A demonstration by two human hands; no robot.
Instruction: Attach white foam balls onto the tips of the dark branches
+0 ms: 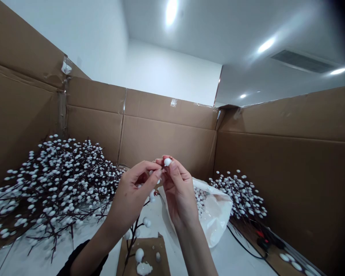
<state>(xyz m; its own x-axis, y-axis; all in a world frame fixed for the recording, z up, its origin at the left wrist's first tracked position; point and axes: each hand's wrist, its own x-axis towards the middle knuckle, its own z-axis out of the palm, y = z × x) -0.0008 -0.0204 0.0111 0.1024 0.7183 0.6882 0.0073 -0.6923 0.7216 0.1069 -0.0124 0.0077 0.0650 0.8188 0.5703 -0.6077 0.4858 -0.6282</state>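
Observation:
My right hand (pixel 181 193) pinches a small white berry (pixel 167 162) between thumb and fingers, at the height of the cardboard wall. Close against it, my left hand (pixel 133 189) has its thumb and fingers closed on the upper part of a dark artificial berry branch (pixel 130 245). White berries sit along that branch, and its lower stem comes down past my left wrist. My fingers partly hide the spot where berry and branch tip come together. Below lies a brown cardboard piece (pixel 161 255) with a whitish lump (pixel 144 269) on it.
A large heap of white-berry branches (pixel 74 180) fills the left side. Behind my right hand is an open white plastic bag (pixel 218 218) of loose berries. Another branch bundle (pixel 238 193) lies right, near a black cable (pixel 243 242). Tall cardboard walls (pixel 169 138) enclose the table.

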